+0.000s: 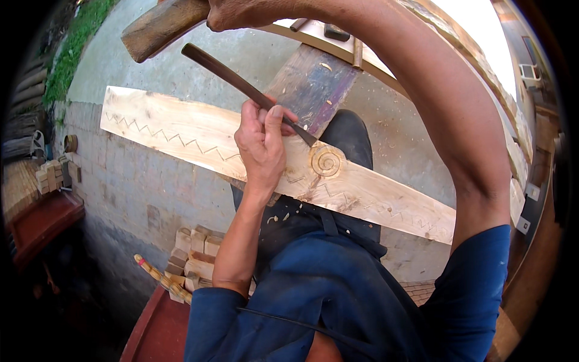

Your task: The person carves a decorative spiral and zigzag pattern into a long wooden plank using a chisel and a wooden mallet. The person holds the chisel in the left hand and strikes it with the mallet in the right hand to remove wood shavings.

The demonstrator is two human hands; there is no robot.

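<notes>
Your left hand (260, 142) grips a dark, slender chisel (226, 73) and your right hand (232, 14), at the top, a worn wooden mallet (160, 31), with the pale, zigzag-scored, spiral-carved board (297, 160) mid-frame across a scuffed, paint-stained plank (316, 81) above grey concrete (199, 78), grass (77, 51) edging the upper left.

A dark chisel (229, 77) slants beside the carved spiral (327, 160) on a pale, zigzagged board (175, 123), wooden mallet (158, 33) aloft.

Green grass (81, 51), 10 o'clock. Small wood blocks (50, 177), 9 o'clock, by red surface (51, 218). More cut blocks (200, 242), 8 o'clock; yellowish stick (158, 276) beside them. White wall box (532, 192), 3 o'clock.
</notes>
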